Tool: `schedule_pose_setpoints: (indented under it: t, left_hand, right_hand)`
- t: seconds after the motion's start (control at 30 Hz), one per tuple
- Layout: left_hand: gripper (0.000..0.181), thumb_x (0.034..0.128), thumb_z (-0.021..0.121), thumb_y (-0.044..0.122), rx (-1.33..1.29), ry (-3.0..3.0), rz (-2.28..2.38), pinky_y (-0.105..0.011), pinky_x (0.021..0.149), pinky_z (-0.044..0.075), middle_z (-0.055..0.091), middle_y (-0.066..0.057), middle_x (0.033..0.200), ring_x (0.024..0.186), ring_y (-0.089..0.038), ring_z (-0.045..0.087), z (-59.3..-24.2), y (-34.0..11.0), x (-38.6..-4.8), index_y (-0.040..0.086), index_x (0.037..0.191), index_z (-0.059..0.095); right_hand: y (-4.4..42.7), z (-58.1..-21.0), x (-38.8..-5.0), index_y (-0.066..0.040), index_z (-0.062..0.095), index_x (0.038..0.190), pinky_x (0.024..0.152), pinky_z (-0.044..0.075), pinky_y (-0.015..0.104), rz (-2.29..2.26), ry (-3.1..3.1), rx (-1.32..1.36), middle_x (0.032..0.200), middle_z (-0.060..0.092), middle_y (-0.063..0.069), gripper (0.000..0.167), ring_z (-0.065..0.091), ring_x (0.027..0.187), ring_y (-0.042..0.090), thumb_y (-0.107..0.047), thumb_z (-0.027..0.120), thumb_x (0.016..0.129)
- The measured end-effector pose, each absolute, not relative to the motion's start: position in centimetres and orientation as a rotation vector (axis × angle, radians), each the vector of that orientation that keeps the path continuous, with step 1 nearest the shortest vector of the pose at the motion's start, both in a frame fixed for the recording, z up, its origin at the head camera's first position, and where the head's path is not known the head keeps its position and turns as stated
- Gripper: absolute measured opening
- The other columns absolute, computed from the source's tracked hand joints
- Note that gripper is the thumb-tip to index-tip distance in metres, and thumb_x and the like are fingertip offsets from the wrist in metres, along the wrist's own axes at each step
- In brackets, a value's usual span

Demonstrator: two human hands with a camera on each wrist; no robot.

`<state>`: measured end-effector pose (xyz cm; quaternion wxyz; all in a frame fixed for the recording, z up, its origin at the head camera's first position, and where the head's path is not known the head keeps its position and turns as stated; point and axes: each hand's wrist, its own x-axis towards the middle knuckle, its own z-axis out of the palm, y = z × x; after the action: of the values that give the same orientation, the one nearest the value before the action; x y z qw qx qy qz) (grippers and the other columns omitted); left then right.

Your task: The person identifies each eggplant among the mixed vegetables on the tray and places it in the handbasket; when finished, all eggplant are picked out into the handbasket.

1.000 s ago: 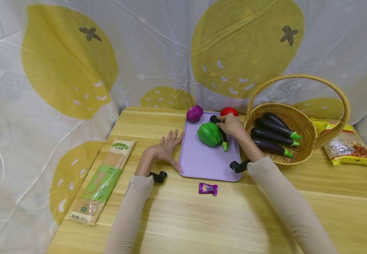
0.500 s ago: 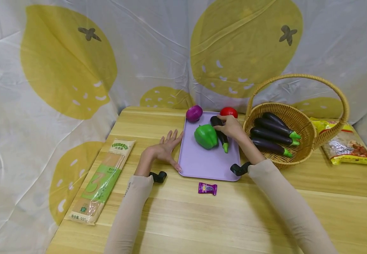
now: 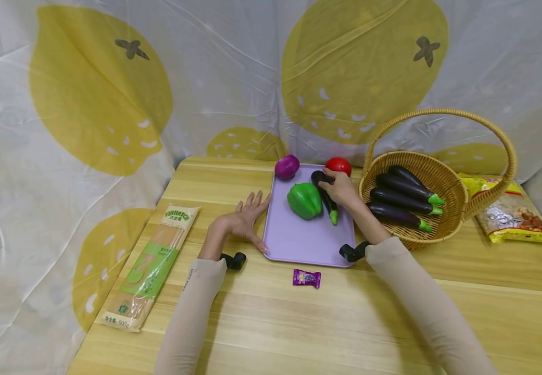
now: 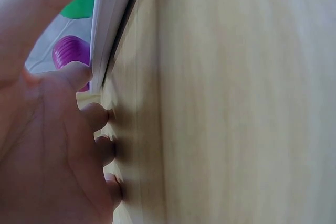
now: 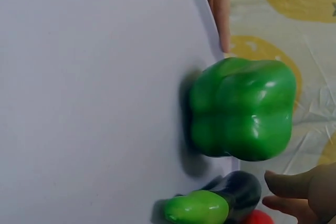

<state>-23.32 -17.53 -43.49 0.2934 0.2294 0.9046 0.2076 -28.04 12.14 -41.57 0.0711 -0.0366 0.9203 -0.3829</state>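
Note:
My left hand [image 3: 244,221] lies with fingers spread along the left edge of the lilac tray [image 3: 294,245]; thumb and index fingertip touch the rim. My right hand [image 3: 343,188] is beside the upper end of an eggplant [image 3: 325,195] lying on the tray. In the right wrist view its thumb and finger stand apart, with a small gap to the eggplant [image 5: 244,192]. Left of the eggplant sits a green bell pepper [image 3: 305,201]. A purple onion [image 3: 287,167] is at the tray's back left corner, a red tomato [image 3: 338,165] at the back right.
A wicker basket [image 3: 453,229] with a tall handle holds several eggplants [image 3: 404,194] on the right. Behind it lies a yellow food packet [image 3: 509,213]. A long noodle packet [image 3: 151,268] lies at left, and a small purple wrapped sweet [image 3: 306,278] in front of the tray.
The green pepper has shifted slightly left, away from the eggplant. My right hand has drawn a little to the right, off the eggplant. The left hand has stayed put.

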Motion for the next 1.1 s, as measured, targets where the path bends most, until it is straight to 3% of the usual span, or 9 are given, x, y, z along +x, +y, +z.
schedule_pose_setpoints:
  t: [0.37, 0.53, 0.73, 0.8, 0.87, 0.97, 1.1]
  left_hand:
    - [0.149, 0.0695, 0.095, 0.045, 0.606, 2.403, 0.583, -0.058, 0.129, -0.017, -0.029, -0.017, 0.17, 0.157, -0.035, -0.031, -43.5, -17.5, -23.4, 0.018, 0.165, -0.016]
    - [0.149, 0.0694, 0.095, 0.045, 0.601, 2.403, 0.576, -0.057, 0.129, -0.017, -0.029, -0.016, 0.17, 0.157, -0.034, -0.031, -43.5, -17.5, -23.3, 0.02, 0.165, -0.016]
    - [0.15, 0.0688, 0.095, 0.046, 0.606, 2.408, 0.577, -0.059, 0.129, -0.017, -0.029, -0.017, 0.17, 0.157, -0.035, -0.031, -43.6, -17.5, -23.3, 0.019, 0.165, -0.016]
    - [0.15, 0.0686, 0.095, 0.046, 0.608, 2.409, 0.578, -0.059, 0.128, -0.016, -0.028, -0.017, 0.17, 0.157, -0.036, -0.03, -43.6, -17.5, -23.3, 0.018, 0.165, -0.015]
    - [0.15, 0.0686, 0.095, 0.046, 0.605, 2.41, 0.579, -0.059, 0.128, -0.016, -0.028, -0.017, 0.17, 0.157, -0.036, -0.03, -43.6, -17.5, -23.3, 0.018, 0.165, -0.015]
    - [0.15, 0.0688, 0.095, 0.046, 0.608, 2.415, 0.582, -0.059, 0.128, -0.016, -0.028, -0.017, 0.17, 0.157, -0.036, -0.03, -43.7, -17.5, -23.3, 0.018, 0.165, -0.015]
    - [0.149, 0.069, 0.095, 0.047, 0.611, 2.414, 0.589, -0.059, 0.128, -0.016, -0.028, -0.017, 0.17, 0.157, -0.036, -0.03, -43.7, -17.6, -23.4, 0.019, 0.165, -0.016]
  right_hand:
    - [12.2, -42.0, -28.4, -0.01, 0.047, 0.155, 0.12, 0.039, 0.055, -1.139, 2.753, -0.076, 0.159, 0.044, 0.025, 0.054, 0.05, 0.139, 0.041, -0.019, 0.059, 0.103]
    - [12.3, -42.1, -28.6, -0.01, 0.047, 0.155, 0.116, 0.043, 0.054, -1.145, 2.741, -0.072, 0.155, 0.049, 0.026, 0.054, 0.054, 0.13, 0.041, -0.019, 0.06, 0.104]
    - [12.4, -41.7, -28.4, -0.007, 0.05, 0.153, 0.116, 0.043, 0.051, -1.138, 2.737, -0.124, 0.152, 0.052, 0.027, 0.052, 0.056, 0.13, 0.039, -0.016, 0.061, 0.103]
    - [12.5, -41.4, -28.3, -0.007, 0.051, 0.152, 0.105, 0.049, 0.046, -1.13, 2.73, -0.152, 0.141, 0.062, 0.026, 0.051, 0.06, 0.119, 0.037, -0.016, 0.061, 0.103]
    - [12.6, -41.0, -28.2, -0.007, 0.052, 0.151, 0.086, 0.051, 0.038, -1.13, 2.72, -0.194, 0.114, 0.068, 0.024, 0.05, 0.06, 0.099, 0.032, -0.015, 0.062, 0.102]
    - [12.8, -40.2, -28.1, -0.006, 0.054, 0.149, 0.065, 0.04, 0.027, -1.146, 2.713, -0.256, 0.079, 0.055, 0.007, 0.05, 0.049, 0.076, 0.019, -0.012, 0.064, 0.101]
    - [13.4, -38.8, -28.0, -0.007, 0.055, 0.149, 0.053, 0.035, 0.022, -1.151, 2.707, -0.32, 0.065, 0.041, -0.004, 0.05, 0.041, 0.06, 0.011, -0.011, 0.066, 0.1]
